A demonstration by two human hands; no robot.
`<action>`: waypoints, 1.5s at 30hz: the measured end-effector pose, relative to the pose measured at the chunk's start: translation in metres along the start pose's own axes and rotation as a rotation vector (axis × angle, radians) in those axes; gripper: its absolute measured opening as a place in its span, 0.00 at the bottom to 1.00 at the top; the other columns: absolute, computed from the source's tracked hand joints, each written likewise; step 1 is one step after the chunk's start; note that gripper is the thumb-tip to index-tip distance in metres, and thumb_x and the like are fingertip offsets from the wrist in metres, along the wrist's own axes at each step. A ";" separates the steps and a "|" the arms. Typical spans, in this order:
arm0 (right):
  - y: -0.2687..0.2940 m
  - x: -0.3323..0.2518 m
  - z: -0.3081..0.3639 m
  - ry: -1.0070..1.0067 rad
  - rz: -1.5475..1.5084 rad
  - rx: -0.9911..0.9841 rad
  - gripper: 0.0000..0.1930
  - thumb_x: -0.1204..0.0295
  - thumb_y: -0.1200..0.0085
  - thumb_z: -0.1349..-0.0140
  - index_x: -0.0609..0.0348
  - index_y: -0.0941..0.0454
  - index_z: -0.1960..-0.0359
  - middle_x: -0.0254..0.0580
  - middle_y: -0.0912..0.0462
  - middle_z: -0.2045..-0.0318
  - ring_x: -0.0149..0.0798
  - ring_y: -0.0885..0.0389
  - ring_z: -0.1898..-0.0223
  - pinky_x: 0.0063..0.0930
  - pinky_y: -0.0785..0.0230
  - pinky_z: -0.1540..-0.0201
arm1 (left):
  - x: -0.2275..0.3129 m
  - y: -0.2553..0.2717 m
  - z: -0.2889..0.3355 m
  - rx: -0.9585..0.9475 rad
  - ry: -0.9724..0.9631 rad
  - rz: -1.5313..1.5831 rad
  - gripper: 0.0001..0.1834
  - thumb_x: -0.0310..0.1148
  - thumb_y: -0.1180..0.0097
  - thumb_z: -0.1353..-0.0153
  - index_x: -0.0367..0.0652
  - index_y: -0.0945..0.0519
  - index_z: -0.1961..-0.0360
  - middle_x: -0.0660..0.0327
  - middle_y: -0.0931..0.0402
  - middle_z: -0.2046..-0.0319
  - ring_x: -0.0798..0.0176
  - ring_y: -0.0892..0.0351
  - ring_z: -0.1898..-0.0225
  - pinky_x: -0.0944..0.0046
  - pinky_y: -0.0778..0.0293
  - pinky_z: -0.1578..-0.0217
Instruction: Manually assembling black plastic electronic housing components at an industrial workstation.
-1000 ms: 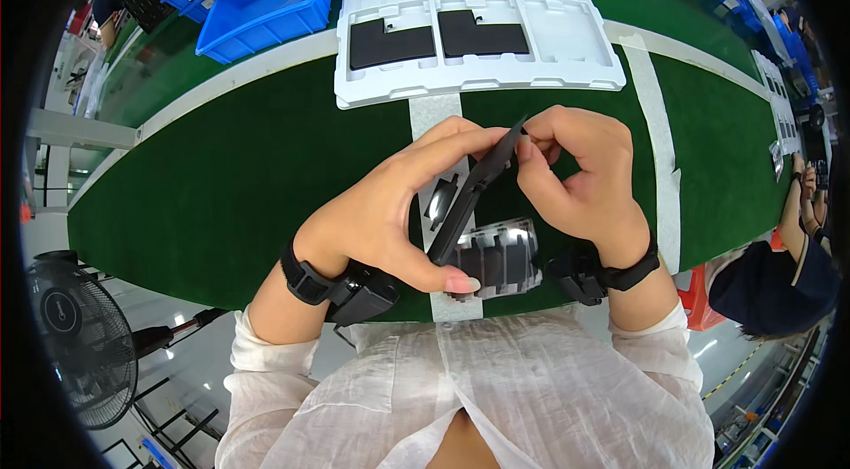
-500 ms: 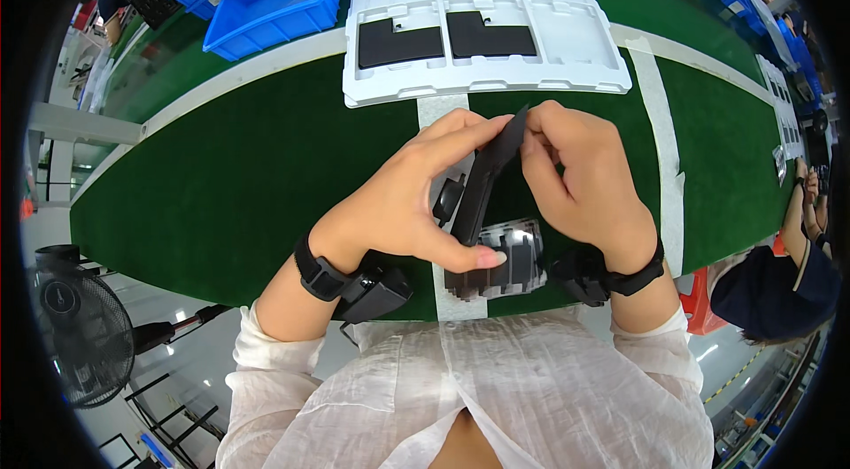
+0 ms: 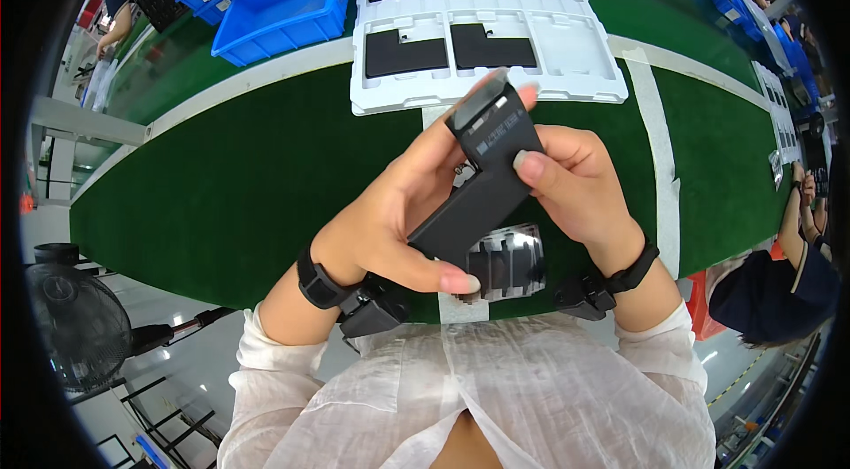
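Note:
Between my hands is a flat, black L-shaped battery [image 3: 491, 172], tilted, with pale printing and a shiny strip at its upper end. A small connector shows in its inner corner. My left hand [image 3: 385, 212] is closed round its left edge, thumb at the lower end and fingers behind it. My right hand [image 3: 580, 190] pinches its right edge, thumb on the face. Just below the battery lies a stack of clear film pieces with black strips [image 3: 509, 264], partly covered by the battery and my left thumb.
Beyond my hands sits a white moulded tray [image 3: 580, 49] holding several similar black L-shaped pieces, with one bare compartment at near right. Blue bins [image 3: 283, 13] stand far left. Pale tape [image 3: 655, 133] crosses the green table mat [image 3: 239, 177]. A fan [image 3: 75, 327] is at left; another person [image 3: 775, 292] sits at right.
The battery has turned from nearly edge-on to showing its broad printed face. My right thumb now presses on that face, and my left fingers have moved behind it.

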State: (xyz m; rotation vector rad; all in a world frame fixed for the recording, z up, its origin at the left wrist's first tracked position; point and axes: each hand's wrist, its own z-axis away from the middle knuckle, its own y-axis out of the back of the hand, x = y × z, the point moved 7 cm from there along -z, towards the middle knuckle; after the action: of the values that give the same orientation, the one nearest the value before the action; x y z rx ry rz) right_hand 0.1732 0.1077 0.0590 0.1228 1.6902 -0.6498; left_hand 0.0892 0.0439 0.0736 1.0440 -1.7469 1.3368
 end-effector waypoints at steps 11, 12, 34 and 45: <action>-0.003 0.005 0.000 -0.029 0.139 0.106 0.09 0.72 0.49 0.42 0.67 0.23 0.67 0.34 0.22 0.74 0.24 0.25 0.72 0.17 0.30 0.70 | 0.003 0.003 -0.001 0.021 0.047 0.060 0.53 0.38 0.38 0.63 0.35 0.54 0.37 0.46 0.52 0.38 0.54 0.49 0.37 0.59 0.50 0.41; -0.002 0.006 0.000 -0.037 0.152 0.112 0.09 0.72 0.49 0.42 0.67 0.23 0.67 0.34 0.22 0.74 0.23 0.26 0.72 0.17 0.30 0.71 | 0.002 0.007 -0.001 0.079 0.063 -0.073 0.55 0.45 0.37 0.66 0.35 0.51 0.38 0.44 0.52 0.38 0.52 0.46 0.38 0.58 0.42 0.44; 0.010 0.014 -0.001 -0.103 0.190 0.230 0.11 0.68 0.49 0.41 0.66 0.23 0.71 0.33 0.23 0.77 0.21 0.27 0.75 0.15 0.31 0.75 | 0.031 0.004 -0.003 0.032 -0.178 -1.907 0.51 0.78 0.58 0.68 0.55 0.31 0.45 0.46 0.52 0.38 0.44 0.52 0.38 0.35 0.68 0.44; -0.037 0.038 0.018 -0.581 -0.667 -0.173 0.17 0.60 0.59 0.36 0.63 0.29 0.71 0.37 0.28 0.86 0.26 0.36 0.91 0.18 0.45 0.89 | 0.038 0.026 -0.001 -0.039 -0.502 -0.624 0.46 0.34 0.28 0.67 0.36 0.37 0.44 0.52 0.32 0.49 0.57 0.34 0.46 0.58 0.41 0.46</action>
State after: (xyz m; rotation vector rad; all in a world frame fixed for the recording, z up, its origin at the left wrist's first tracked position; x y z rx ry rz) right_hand 0.1639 0.0581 0.0344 -0.7184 1.1892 -0.9141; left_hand 0.0489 0.0413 0.0963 1.8259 -1.5573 0.6786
